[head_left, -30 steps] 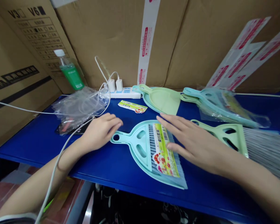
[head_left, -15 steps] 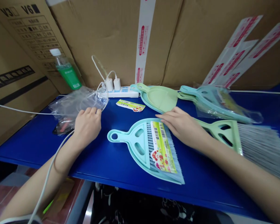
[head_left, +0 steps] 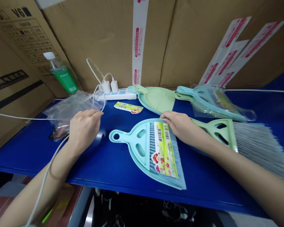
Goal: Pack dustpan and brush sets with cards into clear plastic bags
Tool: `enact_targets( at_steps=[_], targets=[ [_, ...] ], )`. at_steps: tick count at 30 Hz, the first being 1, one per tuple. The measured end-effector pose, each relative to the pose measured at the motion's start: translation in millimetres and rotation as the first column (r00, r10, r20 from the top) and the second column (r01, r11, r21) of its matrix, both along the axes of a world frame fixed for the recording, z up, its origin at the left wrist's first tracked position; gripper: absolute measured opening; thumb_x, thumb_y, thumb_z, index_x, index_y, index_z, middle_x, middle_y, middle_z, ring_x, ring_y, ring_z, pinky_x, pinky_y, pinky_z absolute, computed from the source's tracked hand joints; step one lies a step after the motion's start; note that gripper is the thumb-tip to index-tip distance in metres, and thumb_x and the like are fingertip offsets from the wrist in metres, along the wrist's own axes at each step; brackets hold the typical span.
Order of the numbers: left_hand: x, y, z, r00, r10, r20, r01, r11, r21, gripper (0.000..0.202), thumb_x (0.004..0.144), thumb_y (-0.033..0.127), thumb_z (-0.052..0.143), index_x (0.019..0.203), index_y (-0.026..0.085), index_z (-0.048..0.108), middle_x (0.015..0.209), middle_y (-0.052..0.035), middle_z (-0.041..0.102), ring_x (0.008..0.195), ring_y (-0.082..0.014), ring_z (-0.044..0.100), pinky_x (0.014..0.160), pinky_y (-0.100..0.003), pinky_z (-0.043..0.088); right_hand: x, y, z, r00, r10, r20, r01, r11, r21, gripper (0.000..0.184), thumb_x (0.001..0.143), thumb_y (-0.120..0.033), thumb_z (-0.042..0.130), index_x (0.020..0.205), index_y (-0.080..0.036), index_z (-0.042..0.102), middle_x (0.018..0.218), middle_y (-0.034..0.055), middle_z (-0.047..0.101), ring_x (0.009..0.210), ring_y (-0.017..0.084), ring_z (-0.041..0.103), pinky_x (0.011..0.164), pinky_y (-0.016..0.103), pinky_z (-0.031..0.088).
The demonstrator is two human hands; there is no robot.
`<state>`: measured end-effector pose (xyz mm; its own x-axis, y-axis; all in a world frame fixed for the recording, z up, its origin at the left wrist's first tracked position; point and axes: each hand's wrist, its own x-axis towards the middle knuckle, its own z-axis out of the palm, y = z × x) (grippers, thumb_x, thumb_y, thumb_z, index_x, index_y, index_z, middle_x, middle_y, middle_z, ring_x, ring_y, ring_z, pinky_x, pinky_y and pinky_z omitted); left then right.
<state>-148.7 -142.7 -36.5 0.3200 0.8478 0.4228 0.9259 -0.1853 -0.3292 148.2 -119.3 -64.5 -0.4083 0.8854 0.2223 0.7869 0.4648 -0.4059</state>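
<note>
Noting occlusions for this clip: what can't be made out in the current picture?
All in the head view:
Left hand: its back hides the fingertips and any grip.
Right hand: its back hides whether the fingertips grip the blue dustpan.
Green brush: the same hand covers part of its handle.
Nearer label: fine print too small.

Two bare hands, left hand [head_left: 85, 130] and right hand [head_left: 184, 127]. Slim fingers, narrow wrists. Left forearm [head_left: 61, 170] and right forearm [head_left: 241, 176] bare as far as the frame shows, both slender, smooth outline. White cable [head_left: 46, 176] runs lengthwise over the left one, thin, round; can't tell if it's fixed to the person. Lap: black garment [head_left: 132, 208], white cartoon print [head_left: 175, 209] in patches, rounded figures, mostly outlines, detail too dark to read.
</note>
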Motion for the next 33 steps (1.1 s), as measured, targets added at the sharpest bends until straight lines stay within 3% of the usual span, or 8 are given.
enact_targets(
  at_steps=[4,9,19,27,33],
  targets=[
    [-1,2,1.4,0.993,0.116,-0.014,-0.117,0.993,-0.018,0.028,0.09,0.021,0.041,0.102,0.016,0.065,0.091,-0.0129,0.072,0.084,-0.028,0.067,0.067,-0.034,0.047,3,-1,5.6,0.999,-0.047,-0.005,0.046,0.995,-0.084,0.025,0.087,-0.013,0.034,0.075,-0.022,0.053,0.072,0.0044,0.067,0.066,0.018,0.062,0.062,0.028,0.045],
    [-3,3,2.2,0.97,0.24,-0.044,-0.242,0.967,-0.079,0.029,0.087,0.015,0.037,0.091,0.017,0.066,0.081,-0.0135,0.071,0.073,-0.0287,0.068,0.056,-0.032,0.044,5,-1,6.2,0.996,0.091,-0.009,-0.092,0.993,-0.07,0.027,0.079,-0.006,0.038,0.081,-0.022,0.059,0.086,0.0049,0.072,0.08,0.02,0.066,0.069,0.029,0.048],
    [-3,7,1.5,0.968,0.221,-0.123,-0.224,0.975,-0.011,0.029,0.086,0.016,0.037,0.081,0.018,0.066,0.073,-0.0127,0.07,0.072,-0.0278,0.067,0.052,-0.031,0.042,2,-1,7.7,0.996,0.08,0.044,-0.075,0.99,-0.117,0.021,0.079,-0.008,0.039,0.067,-0.025,0.04,0.072,0.004,0.063,0.065,0.017,0.059,0.059,0.027,0.042],
    [2,8,5.4,0.972,0.203,-0.118,-0.206,0.978,-0.021,0.033,0.088,0.013,0.035,0.087,0.014,0.068,0.083,-0.0173,0.071,0.085,-0.032,0.066,0.052,-0.033,0.04,3,0,7.3,0.996,0.093,0.015,-0.089,0.983,-0.159,0.019,0.079,-0.01,0.039,0.067,-0.025,0.04,0.07,0.0033,0.061,0.064,0.018,0.059,0.057,0.027,0.041],
    [0,10,4.4,0.971,0.213,-0.107,-0.222,0.972,-0.078,0.033,0.086,0.013,0.037,0.083,0.016,0.07,0.077,-0.0159,0.071,0.085,-0.0326,0.065,0.052,-0.034,0.041,3,-1,5.9,0.994,0.108,0.017,-0.103,0.981,-0.164,0.017,0.078,-0.013,0.039,0.067,-0.025,0.041,0.069,0.0036,0.063,0.064,0.018,0.06,0.056,0.027,0.041]
  ],
)
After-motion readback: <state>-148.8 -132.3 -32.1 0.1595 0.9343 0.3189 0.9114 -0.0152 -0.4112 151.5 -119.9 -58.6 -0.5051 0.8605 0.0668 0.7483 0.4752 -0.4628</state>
